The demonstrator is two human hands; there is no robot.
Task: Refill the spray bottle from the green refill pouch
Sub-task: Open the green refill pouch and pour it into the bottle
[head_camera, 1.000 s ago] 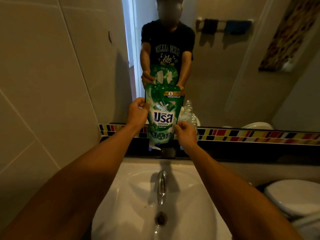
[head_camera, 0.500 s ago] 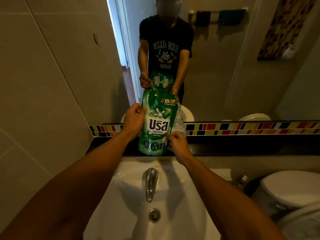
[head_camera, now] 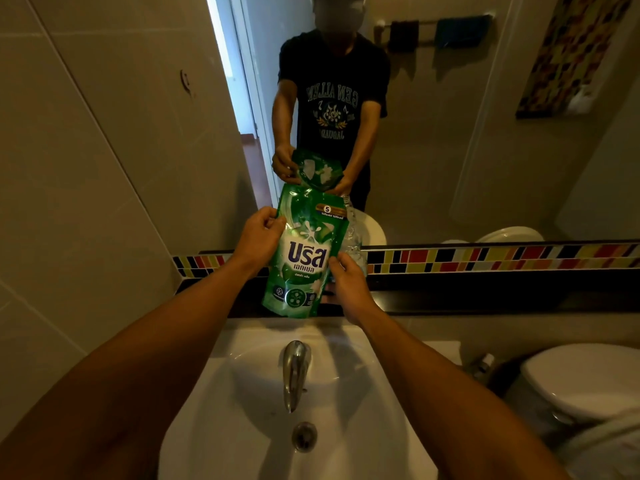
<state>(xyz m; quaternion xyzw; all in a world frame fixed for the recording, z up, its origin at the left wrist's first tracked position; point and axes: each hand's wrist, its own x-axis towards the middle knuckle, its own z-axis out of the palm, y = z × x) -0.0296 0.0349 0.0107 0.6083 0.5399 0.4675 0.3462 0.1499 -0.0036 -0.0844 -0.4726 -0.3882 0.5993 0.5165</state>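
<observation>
Your left hand [head_camera: 258, 235] grips the upper left edge of the green refill pouch [head_camera: 304, 258], fingers curled round the seam. The pouch stands more or less upright over the dark ledge [head_camera: 485, 292] behind the sink [head_camera: 363, 427], printed face toward you, top leaning slightly left. Your right hand [head_camera: 348, 285] sits at the pouch's lower right edge, thumb and fingers closed on that side; whether it also holds the bottle behind, you cannot tell from here. The spray bottle [head_camera: 355, 237] is only partly seen: a clear plastic body peeking out from behind the pouch's right side, in front of the mirror [head_camera: 485, 150], just above the coloured tile strip [head_camera: 502, 258]. Its neck and any spray head are hidden or too blurred to read. Progress, as a judgement: early. Pouch is in hand and brought to the bottle, but no liquid shows moving, the pouch is not tipped, and its top corner looks intact, though the mirror view is too dim to be sure. Left to do: confirm the bottle is open, open the pouch spout, line it over the neck, tilt and pour, then recap. The tap [head_camera: 294, 372] is off, basin dry-looking.
</observation>
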